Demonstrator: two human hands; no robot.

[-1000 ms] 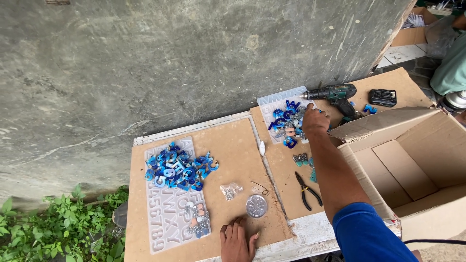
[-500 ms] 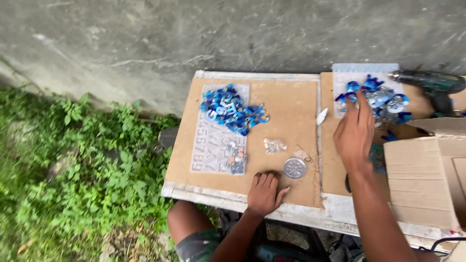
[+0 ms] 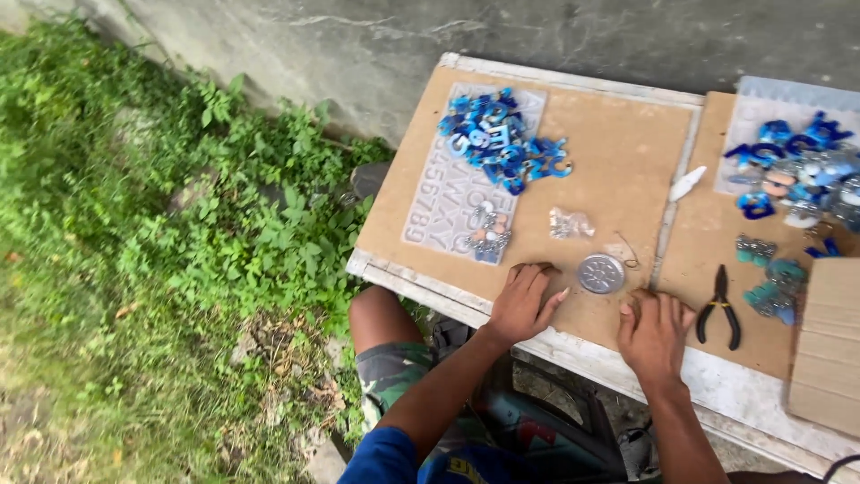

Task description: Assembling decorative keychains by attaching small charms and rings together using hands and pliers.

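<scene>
Two bare hands press flat on a brown board [image 3: 609, 152] laid over a white-edged worktable [image 3: 735, 385], low in the centre of the frame. The left hand [image 3: 524, 303] lies palm down with fingers spread, grasping nothing; the right hand [image 3: 654, 332] lies beside it, fingers slightly curled over the board's near edge, also holding nothing. Between the two hands, just above them, sits a small round metal tin [image 3: 601, 273], near both but touched by neither. Just right of the right hand lie black-handled pliers [image 3: 719, 306], unheld.

Judging by the posture, the work appears to be at a pause or a settling of the board, with no piece yet picked up; any pickup would call for lifting a palm and reaching up or rightward.

Farther up the board, a heap of blue letter-shaped pieces [image 3: 502, 143] lies on a pale translucent letter mould [image 3: 439, 215], with a small clear bag [image 3: 571, 223] to the right. At the right edge of the frame a second heap of blue and silver pieces [image 3: 797, 170] covers another mould, beside a cardboard flap [image 3: 829, 345]. Green weeds [image 3: 179, 206] and a concrete wall [image 3: 448, 36] fill the left and top.
</scene>
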